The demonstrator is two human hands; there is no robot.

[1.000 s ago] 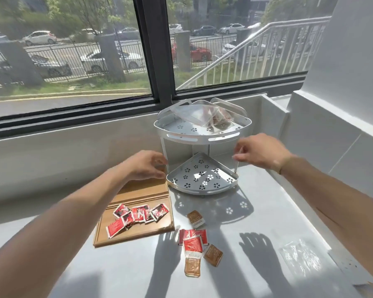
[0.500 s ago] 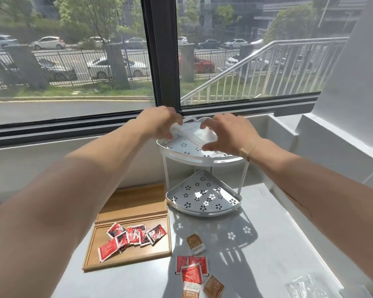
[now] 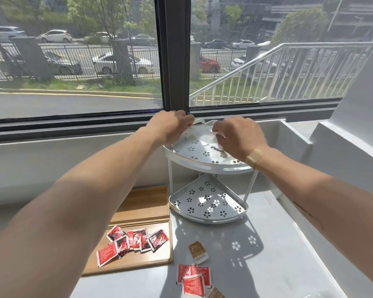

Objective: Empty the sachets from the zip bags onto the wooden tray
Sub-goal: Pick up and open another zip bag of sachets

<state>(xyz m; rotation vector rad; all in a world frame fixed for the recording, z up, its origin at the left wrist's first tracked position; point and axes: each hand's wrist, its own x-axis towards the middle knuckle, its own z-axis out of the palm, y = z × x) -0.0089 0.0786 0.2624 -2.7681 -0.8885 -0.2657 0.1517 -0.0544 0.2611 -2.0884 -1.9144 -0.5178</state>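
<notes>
A clear zip bag (image 3: 202, 134) lies on the top tier of a white two-tier rack (image 3: 202, 166). My left hand (image 3: 170, 129) pinches its left top edge and my right hand (image 3: 239, 138) grips its right side; both are closed on the plastic. What the bag holds is mostly hidden behind my right hand. The wooden tray (image 3: 142, 205) sits below left on the counter, with several red sachets (image 3: 136, 240) piled in its near section.
Loose on the grey counter lie a brown sachet (image 3: 198, 251) and red sachets (image 3: 193, 279) near the front edge. The rack's lower tier (image 3: 207, 201) holds nothing. A window runs along the back; a white wall step stands at right.
Both hands rose from beside the rack's lower tier to the top tier and closed on the zip bag. The view tilted upward.
</notes>
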